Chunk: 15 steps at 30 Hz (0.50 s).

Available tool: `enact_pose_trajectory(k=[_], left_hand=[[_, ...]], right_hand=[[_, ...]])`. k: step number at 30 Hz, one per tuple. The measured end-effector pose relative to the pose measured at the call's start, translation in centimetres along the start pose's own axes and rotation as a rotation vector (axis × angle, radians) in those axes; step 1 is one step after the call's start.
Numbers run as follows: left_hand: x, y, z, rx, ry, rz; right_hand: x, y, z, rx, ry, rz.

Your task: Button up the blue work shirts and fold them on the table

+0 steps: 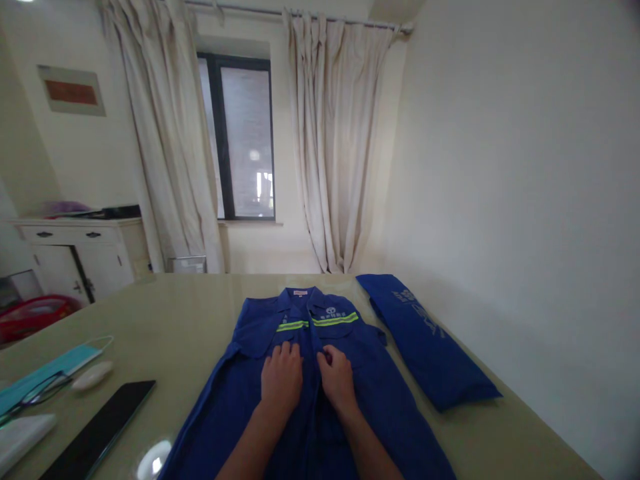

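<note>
A dark blue work jacket point(370, 393) lies spread on the table, collar away from me, with yellow-green and silver stripes across the chest and white print on one side. My left hand point(283, 377) rests palm down on its left front panel, fingers laid forward on the cloth below the stripe. Along the front opening, my right hand point(337, 379) has thumb and forefinger pinched together at the edge of the right panel. The two hands are a small gap apart, with the front opening between them. The jacket's lower part runs out of view beneath my forearms.
The glossy table point(185, 313) also carries a folded blue bag point(425, 347) on the right. To the left lie a black phone point(103, 427), a white computer mouse point(93, 376), glasses point(47, 388) and a light blue face mask point(55, 373). A wall borders the right side.
</note>
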State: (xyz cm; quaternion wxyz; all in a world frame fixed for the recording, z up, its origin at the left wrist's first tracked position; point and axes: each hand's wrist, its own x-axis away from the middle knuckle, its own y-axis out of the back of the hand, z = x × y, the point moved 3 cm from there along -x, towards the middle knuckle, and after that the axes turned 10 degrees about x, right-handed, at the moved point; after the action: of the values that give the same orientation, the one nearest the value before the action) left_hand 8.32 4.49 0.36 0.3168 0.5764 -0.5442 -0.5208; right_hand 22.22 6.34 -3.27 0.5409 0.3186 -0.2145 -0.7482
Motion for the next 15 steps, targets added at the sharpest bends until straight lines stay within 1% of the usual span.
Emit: enact_pose_trajectory(k=[3,6,10,13,15], left_hand=[[-1.0,-2.1,0.4,0.101,-0.094,0.009],[-1.1,-3.3,1.2,0.208,-0.086,-0.022],[-1.6,-3.5,2.0,0.408,-0.087,-0.029],[-2.0,-3.3,2.2,0.611,-0.138,-0.071],[-2.1,-3.4,2.2,0.700,-0.157,-0.093]], right_hand=[[-0.2,-0.4,-0.6,-0.074,-0.006,-0.029],[-0.3,-0.9,-1.0,-0.091,-0.023,-0.055],[-0.3,-1.0,-0.8,-0.093,-0.003,-0.102],[-0.3,-1.0,-0.2,-0.084,0.048,-0.084],[-0.3,-1.1,0.1,-0.058,0.070,-0.059]])
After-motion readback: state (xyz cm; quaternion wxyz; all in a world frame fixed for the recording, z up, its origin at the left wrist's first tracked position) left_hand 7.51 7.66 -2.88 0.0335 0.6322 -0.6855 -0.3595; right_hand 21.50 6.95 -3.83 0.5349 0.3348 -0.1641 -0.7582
